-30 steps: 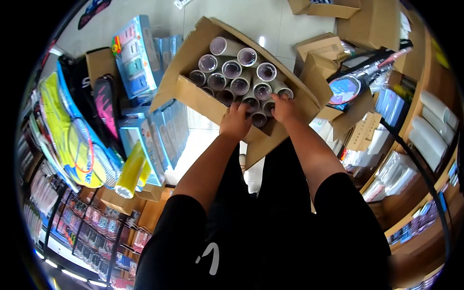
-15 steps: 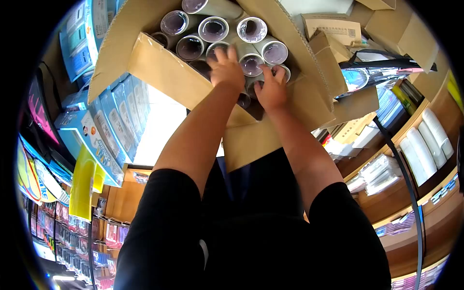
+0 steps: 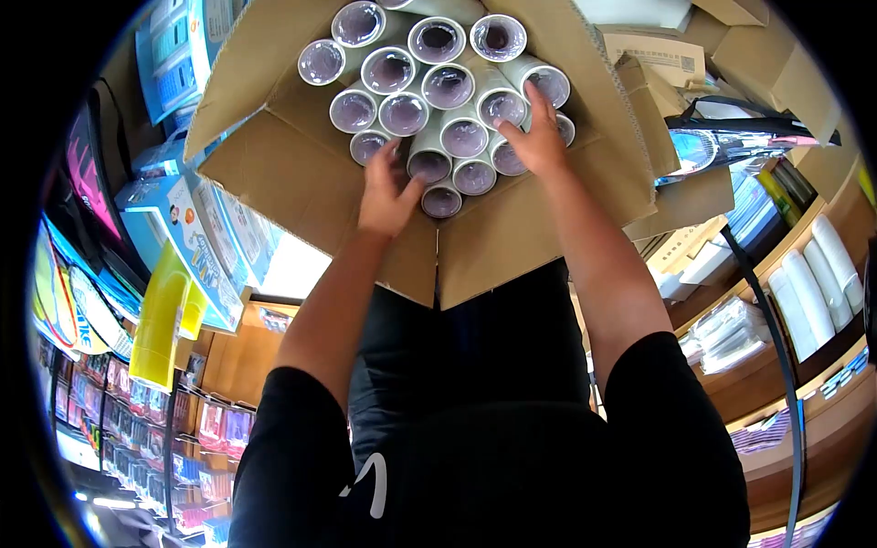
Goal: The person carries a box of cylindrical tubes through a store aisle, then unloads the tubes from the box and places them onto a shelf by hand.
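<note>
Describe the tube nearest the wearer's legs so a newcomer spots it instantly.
Start at the big open cardboard box, upper middle of the view. Inside, the cluster of pale tubes tapers downward beside the left hand. The target tube ends that taper: lowest of all, with no other below it.

Two hands point(image 3: 388, 199), roughly eighteen tubes point(image 3: 403, 114)

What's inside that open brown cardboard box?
Pale cylindrical tubes with shiny purplish ends, packed together; the left hand and right hand partly cover some. Whatever lies beneath the tubes is hidden.
</note>
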### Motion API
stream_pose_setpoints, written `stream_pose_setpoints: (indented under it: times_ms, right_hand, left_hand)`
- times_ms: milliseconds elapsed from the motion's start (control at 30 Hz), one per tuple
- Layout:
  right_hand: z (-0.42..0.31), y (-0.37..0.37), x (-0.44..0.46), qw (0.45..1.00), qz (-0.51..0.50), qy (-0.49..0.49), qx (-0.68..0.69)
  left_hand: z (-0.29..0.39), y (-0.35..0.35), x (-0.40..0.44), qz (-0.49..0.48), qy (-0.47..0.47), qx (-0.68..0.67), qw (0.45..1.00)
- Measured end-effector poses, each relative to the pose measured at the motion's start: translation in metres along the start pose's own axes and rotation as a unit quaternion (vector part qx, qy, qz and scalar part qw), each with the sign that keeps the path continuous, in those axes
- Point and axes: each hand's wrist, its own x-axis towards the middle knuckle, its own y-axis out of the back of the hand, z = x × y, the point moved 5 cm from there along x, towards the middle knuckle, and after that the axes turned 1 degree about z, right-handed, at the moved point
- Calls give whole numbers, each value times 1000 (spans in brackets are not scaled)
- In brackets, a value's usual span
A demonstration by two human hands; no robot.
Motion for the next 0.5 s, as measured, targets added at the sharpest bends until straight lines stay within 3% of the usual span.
stream_pose_setpoints:
  times_ms: [33, 67, 133, 167, 233, 267, 333, 400, 500]
  right_hand:
    - [-4, 2, 0, 1000, -17, -4, 0]
    - [-6, 2, 0, 1000, -21, -3, -3]
    - [-9, -1, -3, 996, -78, -15, -42]
    - [-9, -1, -6, 992, -97, -5, -81]
    - [-6, 1, -10, 992, -101, 23, -74]
    - [-5, 2, -10, 992, -99, 53, -58]
    - [-1, 4, -9, 993, -97, 64, -37]
    - [4, 1, -9, 986, -125, 83, -67]
    - [-6, 1, -7, 988, -120, 56, -80]
  left_hand:
    - [26, -6, 12, -15, -51, -12, 998]
    - [44, -12, 24, -44, -18, -12, 999]
    - [50, -27, 45, -36, -62, 101, 992]
    - [51, -36, 50, -35, -58, 93, 993]
    - [59, -40, 54, 41, -51, 225, 972]
    - [63, -41, 54, 41, -47, 220, 973]
    - [69, -36, 55, 35, -4, 381, 924]
    - [57, -28, 58, 25, -2, 396, 918]
    - [44, -27, 62, 16, -72, 322, 944]
